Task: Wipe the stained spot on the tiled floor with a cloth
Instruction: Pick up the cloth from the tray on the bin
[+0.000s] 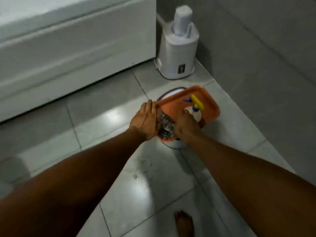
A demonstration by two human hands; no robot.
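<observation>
While the cloth [166,126], a dark patterned rag, lies bunched in the near left corner of an orange tray [191,100], both hands flank it. Its long axis runs near to far. The left hand [145,122] rests flat against its left side, fingers pressed together along the tray rim; the right hand [185,123] curls over its right side, though I cannot tell whether it pinches. The stained spot [142,165] lies on the tiled floor [102,108], nearer than the tray, between the forearms.

Cloth [166,126] half hidden between both hands; round white base [172,144] mostly under orange tray [172,104].
</observation>
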